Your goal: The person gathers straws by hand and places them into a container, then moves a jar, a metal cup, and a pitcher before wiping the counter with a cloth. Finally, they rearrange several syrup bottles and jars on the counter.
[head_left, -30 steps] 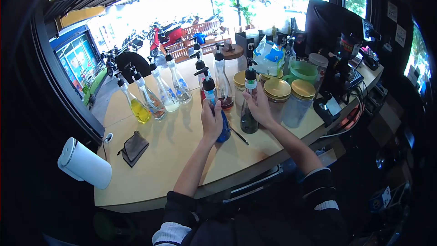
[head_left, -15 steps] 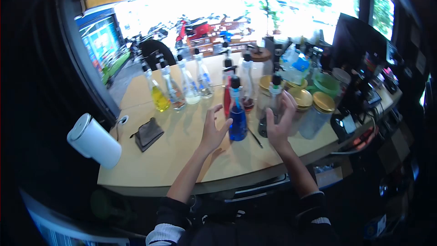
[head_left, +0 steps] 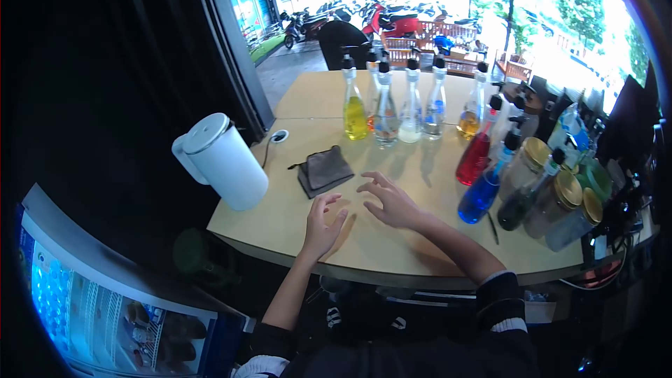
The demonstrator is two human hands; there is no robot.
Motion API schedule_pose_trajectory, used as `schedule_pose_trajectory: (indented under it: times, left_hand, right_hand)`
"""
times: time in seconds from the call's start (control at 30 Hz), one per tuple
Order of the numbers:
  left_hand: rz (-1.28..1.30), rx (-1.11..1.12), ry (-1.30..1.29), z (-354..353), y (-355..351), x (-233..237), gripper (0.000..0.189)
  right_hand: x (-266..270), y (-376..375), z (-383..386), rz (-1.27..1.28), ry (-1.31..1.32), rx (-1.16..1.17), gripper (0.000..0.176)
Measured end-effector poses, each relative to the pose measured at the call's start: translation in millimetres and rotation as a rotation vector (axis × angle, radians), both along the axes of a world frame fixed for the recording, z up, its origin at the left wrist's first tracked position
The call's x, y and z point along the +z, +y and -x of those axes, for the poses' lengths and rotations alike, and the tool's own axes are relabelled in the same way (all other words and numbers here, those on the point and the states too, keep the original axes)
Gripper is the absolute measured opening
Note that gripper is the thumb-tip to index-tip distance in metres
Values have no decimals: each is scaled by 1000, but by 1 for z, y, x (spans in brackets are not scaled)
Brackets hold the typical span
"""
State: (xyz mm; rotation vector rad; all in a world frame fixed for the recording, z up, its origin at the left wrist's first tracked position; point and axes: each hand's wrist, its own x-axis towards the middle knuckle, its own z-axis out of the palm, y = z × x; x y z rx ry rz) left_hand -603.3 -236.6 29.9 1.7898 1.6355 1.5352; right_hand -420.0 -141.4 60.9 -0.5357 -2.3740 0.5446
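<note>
You are holding both hands empty over the pale wooden bench [head_left: 364,252], fingers spread wide. The folded grey cloth [head_left: 323,170] is lying just beyond them, long axis running near-left to far-right. Your left hand [head_left: 322,222] is hovering directly near of it, your right hand [head_left: 390,201] to its right.

Counter [head_left: 413,168] front open; cloth [head_left: 323,170] ahead, white jug [head_left: 224,161] left, pump bottles [head_left: 479,196] crowd right.

screen [head_left: 91,301] cut off at left edge, bottle labels [head_left: 435,108] unreadable
</note>
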Motion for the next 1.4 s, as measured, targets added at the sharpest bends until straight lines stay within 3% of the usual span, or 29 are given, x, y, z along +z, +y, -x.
schedule_pose_trajectory:
  times: [0.13, 0.23, 0.33, 0.4, 0.47, 0.53, 0.6, 0.63, 0.7, 0.73, 0.77, 0.8, 0.83, 0.87, 0.93, 0.97, 1.07, 1.1, 1.23, 1.3, 1.37, 1.4]
  left_hand:
    - [44, 33, -1, 55, -8, -3, 31]
    - [64, 26, 17, 96, -11, 1, 29]
    - [91, -13, -3, 132, -10, 7, 29]
    - [117, -71, -37, 152, -6, 8, 28]
    - [97, -117, -23, 164, 5, 8, 30]
    - [82, -168, -12, 163, 21, 13, 33]
    - [-162, -154, 122, 153, 41, 24, 42]
    - [-164, -174, 122, 147, 54, 29, 42]
    - [-260, -32, 59, 134, 81, 37, 53]
    - [-266, -44, 51, 129, 90, 42, 53]
    - [-185, -195, -132, 126, 99, 48, 56]
    - [-102, -344, -311, 123, 106, 54, 59]
    - [-78, -511, -384, 125, 109, 68, 48]
    - [-87, -514, -379, 123, 107, 78, 48]
    - [47, -559, -440, 119, 98, 98, 32]
    - [-12, -549, -478, 112, 94, 107, 24]
    - [73, -417, -345, 118, 109, 102, 32]
    - [71, -411, -344, 120, 116, 93, 32]
    - [-62, -67, 119, 144, 128, 20, 47]
    - [-58, 58, 274, 154, 117, 2, 52]
    - [189, 10, 358, 160, 99, -4, 53]
    - [197, 26, 358, 162, 94, -5, 53]
  right_hand:
    - [-28, 43, 74, -106, 19, -22, 29]
    - [-34, 54, 111, 51, -38, -55, 26]
    - [-39, 61, 128, -68, -109, -168, 16]
    - [-44, 68, 133, 118, -11, -190, 15]
    - [-50, 72, 139, 96, -11, -223, 13]
    - [-39, 68, 143, 564, 406, -274, 11]
    - [-16, 73, 140, 576, 429, -300, 12]
    - [-2, 75, 140, 553, 481, -254, 11]
    - [27, 71, 138, 515, 534, -223, 11]
    - [44, 65, 140, 603, 588, -138, 11]
    - [60, 59, 141, 689, 639, -45, 10]
    - [75, 50, 140, 679, 635, -48, 10]
    - [92, 44, 139, 601, 620, -24, 12]
    - [101, 42, 138, 524, 608, 2, 13]
    - [107, 49, 137, 488, 665, -12, 13]
    - [111, 51, 135, 448, 664, -44, 12]
    - [112, 58, 132, 411, 645, -126, 11]
    - [101, 70, 133, 275, 546, -228, 13]
    - [16, 111, 140, -176, 173, -502, 34]
    - [-16, 95, 154, 31, -129, -460, 55]
    - [-48, 64, 174, 66, -391, -385, 69]
    - [-58, 52, 186, 41, -532, -366, 69]
